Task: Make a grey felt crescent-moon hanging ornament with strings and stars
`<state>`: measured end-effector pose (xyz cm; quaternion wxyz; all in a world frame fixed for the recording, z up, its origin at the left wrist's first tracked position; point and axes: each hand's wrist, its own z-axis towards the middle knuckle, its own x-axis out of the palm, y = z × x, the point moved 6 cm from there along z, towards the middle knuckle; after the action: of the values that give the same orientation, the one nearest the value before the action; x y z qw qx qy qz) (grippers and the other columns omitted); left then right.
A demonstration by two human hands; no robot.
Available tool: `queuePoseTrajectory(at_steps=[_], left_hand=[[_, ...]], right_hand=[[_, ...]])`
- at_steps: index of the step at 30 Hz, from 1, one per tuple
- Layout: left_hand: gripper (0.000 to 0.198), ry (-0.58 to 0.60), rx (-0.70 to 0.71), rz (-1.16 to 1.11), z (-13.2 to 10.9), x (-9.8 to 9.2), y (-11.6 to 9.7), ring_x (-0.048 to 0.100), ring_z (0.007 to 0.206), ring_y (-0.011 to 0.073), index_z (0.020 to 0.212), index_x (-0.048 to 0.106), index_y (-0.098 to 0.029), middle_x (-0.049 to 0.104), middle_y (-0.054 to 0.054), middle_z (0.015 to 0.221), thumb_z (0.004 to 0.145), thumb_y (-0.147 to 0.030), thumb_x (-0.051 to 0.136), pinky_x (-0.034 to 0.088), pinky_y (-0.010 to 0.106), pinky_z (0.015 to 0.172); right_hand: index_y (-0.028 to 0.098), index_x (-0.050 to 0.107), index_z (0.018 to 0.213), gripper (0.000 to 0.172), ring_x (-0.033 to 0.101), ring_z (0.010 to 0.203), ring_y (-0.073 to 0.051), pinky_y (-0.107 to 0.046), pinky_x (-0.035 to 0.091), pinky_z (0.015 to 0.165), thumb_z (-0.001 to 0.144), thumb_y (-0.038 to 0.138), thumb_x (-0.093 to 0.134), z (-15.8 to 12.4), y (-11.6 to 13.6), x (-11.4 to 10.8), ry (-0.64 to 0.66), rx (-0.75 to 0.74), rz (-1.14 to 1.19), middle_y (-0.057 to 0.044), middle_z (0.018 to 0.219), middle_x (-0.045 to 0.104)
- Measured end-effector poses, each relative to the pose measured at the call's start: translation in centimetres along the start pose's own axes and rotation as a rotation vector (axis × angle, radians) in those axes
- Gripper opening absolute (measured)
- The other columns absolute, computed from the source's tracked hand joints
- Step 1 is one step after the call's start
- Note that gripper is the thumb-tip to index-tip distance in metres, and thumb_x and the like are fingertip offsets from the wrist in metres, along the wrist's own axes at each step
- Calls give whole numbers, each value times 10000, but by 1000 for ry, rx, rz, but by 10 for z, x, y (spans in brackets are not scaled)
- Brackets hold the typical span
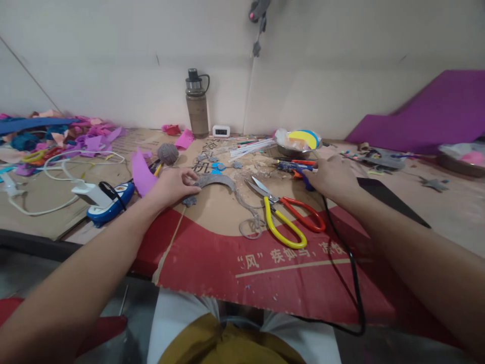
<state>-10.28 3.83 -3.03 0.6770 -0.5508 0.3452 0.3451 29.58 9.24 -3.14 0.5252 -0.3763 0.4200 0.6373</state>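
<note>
My left hand [175, 185] is closed on the left end of a grey felt crescent [219, 179]. A small grey felt piece [189, 201] lies just below those fingers. Grey yarn [253, 220] trails from the crescent's right end in loose loops. My right hand [333, 177] wraps round a blue glue gun [293, 167] with orange parts, its nozzle pointing left. From it a black cord [355, 283] runs down past the table edge. Between my hands lie scissors [278, 200] with one yellow and one red handle, blades apart.
Behind stand a water bottle [197, 108], a small white clock [221, 131] and a metal bowl [299, 144]. A grey yarn ball [167, 153] and a blue-white power strip [111, 205] are left. Felt scraps [94, 144] heap far left; a grey star [434, 183] lies right.
</note>
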Motion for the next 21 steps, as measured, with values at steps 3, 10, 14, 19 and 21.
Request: queuePoseTrajectory(at_steps=[3, 10, 14, 19, 21], left_hand=[[314, 35, -44, -171, -7, 0, -3, 605, 597, 148, 837, 669, -177, 666, 20, 668, 642, -418, 722, 465, 253, 549], [293, 149, -207, -240, -16, 0, -7, 445, 343, 108, 805, 663, -190, 499, -24, 393, 735, -473, 631, 306, 215, 363], [328, 175, -191, -166, -14, -3, -7, 489, 367, 119, 713, 625, -189, 537, -9, 443, 758, -511, 583, 328, 217, 358], [317, 199, -78, -141, -7, 0, -6, 496, 423, 100, 826, 677, -192, 621, -6, 568, 688, -479, 664, 366, 211, 404], [298, 216, -44, -96, -5, 1, -6, 511, 442, 101, 827, 686, -189, 635, -6, 589, 658, -434, 693, 382, 210, 423]], right_hand=[[116, 647, 983, 250, 510, 1082, -317, -454, 387, 910, 856, 292, 523, -15, 44, -18, -64, -147, 38, -200, 1055, 611], [197, 652, 1070, 256, 439, 1166, -301, -477, 335, 956, 892, 277, 487, -48, 175, -17, 140, -502, 274, -115, 1208, 582], [242, 618, 1187, 318, 400, 1207, -306, -492, 304, 955, 919, 296, 454, -58, 209, 3, 243, -609, 274, -87, 1301, 554], [230, 632, 1170, 323, 417, 1185, -288, -450, 293, 940, 940, 313, 422, -65, 218, 13, 310, -654, 230, -84, 1291, 571], [215, 624, 1193, 335, 422, 1183, -284, -442, 287, 944, 940, 307, 424, -67, 217, 14, 323, -651, 230, -85, 1312, 562]])
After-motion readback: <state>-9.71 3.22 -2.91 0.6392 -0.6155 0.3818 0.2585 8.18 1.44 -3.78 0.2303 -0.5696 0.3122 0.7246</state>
